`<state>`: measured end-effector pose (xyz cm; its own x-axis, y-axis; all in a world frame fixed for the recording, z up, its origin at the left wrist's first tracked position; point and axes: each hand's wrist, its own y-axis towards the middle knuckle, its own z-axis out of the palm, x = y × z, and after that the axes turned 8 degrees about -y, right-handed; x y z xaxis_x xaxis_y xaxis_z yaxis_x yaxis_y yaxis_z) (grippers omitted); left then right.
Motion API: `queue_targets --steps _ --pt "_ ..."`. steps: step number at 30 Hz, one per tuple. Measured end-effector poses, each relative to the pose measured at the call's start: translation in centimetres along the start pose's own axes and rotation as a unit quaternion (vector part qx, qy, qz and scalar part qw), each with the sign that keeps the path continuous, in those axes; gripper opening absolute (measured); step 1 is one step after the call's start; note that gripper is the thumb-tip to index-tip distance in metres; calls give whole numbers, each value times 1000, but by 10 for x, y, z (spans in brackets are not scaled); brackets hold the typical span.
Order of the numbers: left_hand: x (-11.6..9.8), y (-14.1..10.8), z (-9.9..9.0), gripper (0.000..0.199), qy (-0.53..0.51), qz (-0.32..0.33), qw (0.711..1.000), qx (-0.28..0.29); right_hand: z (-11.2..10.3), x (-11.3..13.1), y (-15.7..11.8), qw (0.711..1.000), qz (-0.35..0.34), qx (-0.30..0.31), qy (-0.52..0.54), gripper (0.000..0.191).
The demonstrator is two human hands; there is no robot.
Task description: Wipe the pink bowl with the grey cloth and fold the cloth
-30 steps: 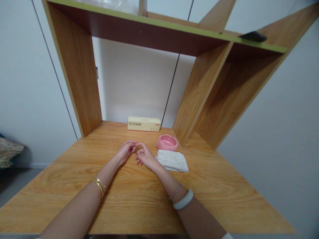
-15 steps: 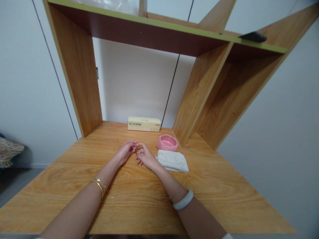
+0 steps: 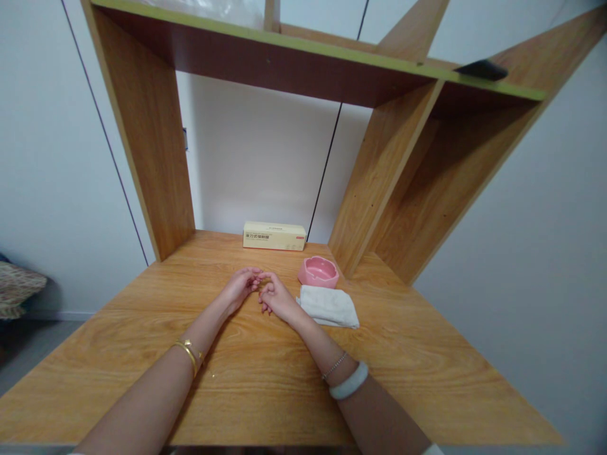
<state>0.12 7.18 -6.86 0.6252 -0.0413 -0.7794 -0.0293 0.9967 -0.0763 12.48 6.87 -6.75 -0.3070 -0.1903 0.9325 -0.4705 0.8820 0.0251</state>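
Note:
My left hand (image 3: 241, 288) rests on the wooden desk with its fingers loosely bent and nothing visible in them. Facing it, my right hand (image 3: 277, 299) has its index finger stretched towards the left fingertips, which it seems to touch; its other fingers curl slightly, and I see nothing held. A folded white cloth (image 3: 329, 306) lies just right of my right hand, close to the wrist. Behind the cloth stands a pink ashtray-like bowl (image 3: 318, 272) with a notched rim. Farther back is a long cream box (image 3: 274, 236) with printed lettering.
The desk top (image 3: 265, 385) is wood-grained. A wooden shelf unit rises at its back, with an upright panel (image 3: 384, 183) on the right and a shelf board (image 3: 265, 57) overhead. A dark object (image 3: 482, 70) lies on the upper shelf. Patterned fabric (image 3: 19, 287) shows at far left.

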Motion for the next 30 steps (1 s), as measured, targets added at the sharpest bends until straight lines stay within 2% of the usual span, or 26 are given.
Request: queue_targets --steps 30 --pt "1 2 -2 12 -4 -3 1000 7 1 0 0 1000 0 -4 5 42"
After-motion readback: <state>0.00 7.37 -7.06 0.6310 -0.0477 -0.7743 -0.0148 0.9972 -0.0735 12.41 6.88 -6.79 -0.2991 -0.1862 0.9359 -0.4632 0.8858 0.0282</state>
